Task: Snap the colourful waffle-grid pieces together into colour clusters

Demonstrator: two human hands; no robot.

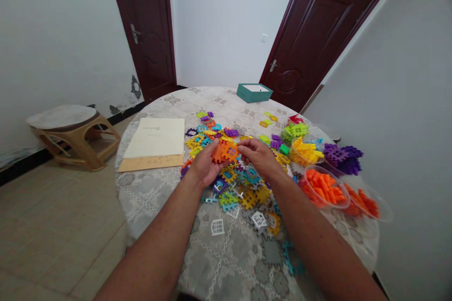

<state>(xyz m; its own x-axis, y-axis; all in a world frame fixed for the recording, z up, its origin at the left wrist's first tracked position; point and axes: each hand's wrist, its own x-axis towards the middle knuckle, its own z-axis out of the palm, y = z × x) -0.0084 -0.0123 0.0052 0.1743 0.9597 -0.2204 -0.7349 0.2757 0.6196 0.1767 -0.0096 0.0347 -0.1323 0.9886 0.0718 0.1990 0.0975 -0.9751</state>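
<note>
My left hand (205,165) is closed around a small stack of orange plastic building tiles (224,152), held above a round table (165,193). Close beside it, my right hand (257,154) has its fingers curled, the fingertips touching the right edge of the same orange tiles. Under both hands lies a loose pile of mixed coloured tiles (243,190) in yellow, blue, purple, grey and white.
Clear bowls at the right hold sorted tiles: orange (323,188), a second orange bowl (365,202), yellow (306,150), green (295,130) and purple (342,154). A cream paper on a brown envelope (155,138) lies left. A teal box (254,92) sits at the far edge. A stool (70,134) stands left.
</note>
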